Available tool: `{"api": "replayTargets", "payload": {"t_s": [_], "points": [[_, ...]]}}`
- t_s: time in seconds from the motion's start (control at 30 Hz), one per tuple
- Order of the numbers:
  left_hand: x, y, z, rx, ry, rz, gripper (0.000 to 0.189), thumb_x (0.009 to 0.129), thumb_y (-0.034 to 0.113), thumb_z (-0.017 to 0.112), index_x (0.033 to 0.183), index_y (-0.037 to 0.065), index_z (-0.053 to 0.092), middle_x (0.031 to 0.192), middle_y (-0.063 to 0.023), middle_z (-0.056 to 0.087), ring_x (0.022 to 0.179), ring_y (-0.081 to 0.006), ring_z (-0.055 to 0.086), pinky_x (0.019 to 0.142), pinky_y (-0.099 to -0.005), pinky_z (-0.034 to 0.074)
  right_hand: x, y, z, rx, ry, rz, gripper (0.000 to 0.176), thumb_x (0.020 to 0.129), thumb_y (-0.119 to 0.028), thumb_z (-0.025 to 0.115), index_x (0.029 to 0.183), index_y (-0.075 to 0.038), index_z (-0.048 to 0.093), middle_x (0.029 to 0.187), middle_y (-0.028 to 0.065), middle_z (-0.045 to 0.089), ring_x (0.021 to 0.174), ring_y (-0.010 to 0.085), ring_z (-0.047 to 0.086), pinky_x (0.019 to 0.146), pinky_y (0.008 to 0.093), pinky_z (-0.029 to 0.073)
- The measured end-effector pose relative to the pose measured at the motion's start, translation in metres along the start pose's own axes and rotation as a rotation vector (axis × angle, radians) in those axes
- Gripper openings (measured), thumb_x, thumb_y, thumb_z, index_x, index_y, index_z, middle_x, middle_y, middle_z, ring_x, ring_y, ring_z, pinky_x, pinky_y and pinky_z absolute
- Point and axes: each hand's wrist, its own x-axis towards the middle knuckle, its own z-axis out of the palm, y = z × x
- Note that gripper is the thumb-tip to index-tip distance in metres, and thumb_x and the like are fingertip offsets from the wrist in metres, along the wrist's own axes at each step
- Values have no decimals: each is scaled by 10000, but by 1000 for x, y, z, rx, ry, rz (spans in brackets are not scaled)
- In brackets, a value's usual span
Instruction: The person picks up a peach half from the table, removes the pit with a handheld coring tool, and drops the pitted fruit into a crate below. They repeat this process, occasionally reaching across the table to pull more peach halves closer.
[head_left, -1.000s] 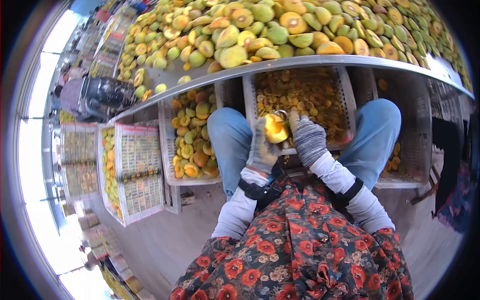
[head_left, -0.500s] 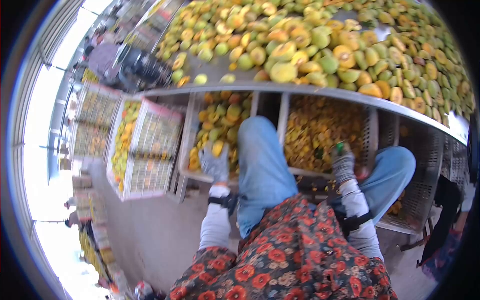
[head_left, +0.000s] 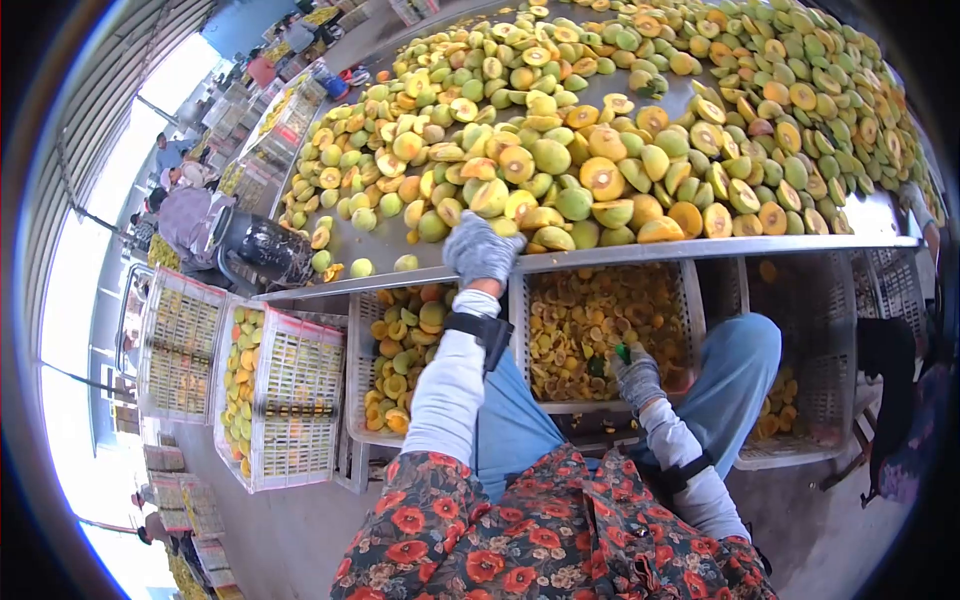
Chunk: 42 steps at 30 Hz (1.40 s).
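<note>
My left hand [head_left: 482, 250], in a grey knit glove, reaches over the metal table's front edge to the peach halves [head_left: 489, 198]. Its thumb stands apart from the fingers, whose tips are partly hidden; no fruit shows in it. Low over a crate of fruit scraps [head_left: 590, 320], my gloved right hand [head_left: 638, 378] is closed around a small tool with a green part [head_left: 623, 353]; the rest of that tool is hidden. Left of the scraps, a crate of peach halves [head_left: 400, 345] stands below my left forearm.
A metal table [head_left: 350, 240] carries a wide heap of halved and whole fruit. Fruit-filled plastic crates [head_left: 298, 395] stand at left, with a black container [head_left: 265, 250] behind. Another crate [head_left: 800, 400] is by my right knee. Other people work at far left; another person's hand [head_left: 918, 205] is at far right.
My left hand has left the crate of peach halves, where it had a yellow piece, and moved up to the table. My right hand stays by the scraps. The view has tilted up.
</note>
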Motion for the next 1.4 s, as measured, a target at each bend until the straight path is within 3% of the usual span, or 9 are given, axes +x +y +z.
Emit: {"api": "replayTargets", "payload": {"t_s": [0.07, 0.1, 0.2, 0.3, 0.4, 0.47, 0.7, 0.87, 1.4], "points": [[4, -17, 1, -122, 20, 28, 627, 538, 410, 773, 958, 5, 543, 849, -185, 622, 783, -328, 612, 706, -375, 488, -30, -22, 18, -605, -85, -364, 114, 857, -163, 562, 883, -54, 544, 805, 94, 525, 751, 204, 535, 604, 315, 486], [6, -38, 4, -244, 130, 151, 616, 569, 364, 770, 986, -25, 538, 844, -176, 623, 780, -302, 620, 690, -355, 492, -42, -34, 28, -519, -65, -338, 147, 853, -169, 564, 907, -33, 553, 781, 111, 557, 705, 199, 538, 607, 310, 470], [-12, -82, -19, -1750, -268, 128, 482, 755, 182, 635, 1157, -14, 456, 988, -153, 598, 851, -274, 620, 726, -378, 524, -78, -72, 44, -1026, -146, -690, 179, 851, -173, 563, 928, -13, 555, 760, 135, 586, 661, 210, 541, 597, 320, 451], [-60, -78, -44, -2232, -496, 252, 453, 833, 217, 539, 1248, 76, 427, 1263, -214, 426, 1158, -391, 430, 908, -505, 427, -96, -80, 66, -1042, -260, -731, 183, 862, -204, 535, 904, -25, 529, 630, 156, 553, 555, 278, 547, 525, 365, 420], [-92, -76, -24, -2501, -664, 22, 458, 829, 236, 547, 1246, 92, 427, 1264, -213, 419, 1163, -429, 402, 947, -550, 371, -164, -113, 118, -950, -437, -867, 190, 868, -235, 528, 862, -49, 491, 605, 165, 530, 557, 326, 556, 481, 400, 401], [-115, -60, -15, -2312, -414, -126, 447, 829, 256, 559, 1229, 96, 441, 1251, -220, 421, 1149, -459, 399, 952, -557, 361, -194, -120, 135, -877, -582, -839, 126, 883, -165, 498, 871, -39, 495, 605, 117, 521, 539, 229, 545, 486, 340, 393], [-152, -39, -6, -2201, -555, -163, 569, 808, 424, 584, 1185, 30, 419, 1141, -187, 506, 1043, -329, 520, 824, -442, 488, -200, -112, 133, -1206, -463, -1206, 151, 833, -189, 552, 892, -57, 511, 620, 159, 559, 593, 340, 580, 503, 417, 446], [-162, -32, -15, -1985, -377, -149, 490, 829, 429, 563, 1192, 131, 420, 1111, -89, 506, 1031, -287, 525, 840, -365, 480, -220, -111, 141, -1402, -452, -981, 208, 855, -239, 519, 905, -38, 497, 607, 169, 556, 587, 335, 583, 503, 414, 446], [-158, -27, 15, -1638, 39, -81, 311, 845, 228, 557, 1067, 14, 516, 983, -128, 573, 831, -242, 594, 765, -339, 504, -183, -63, 144, -992, -467, -760, 332, 875, -347, 455, 1016, -50, 504, 761, 220, 589, 733, 396, 571, 629, 468, 447]]}}
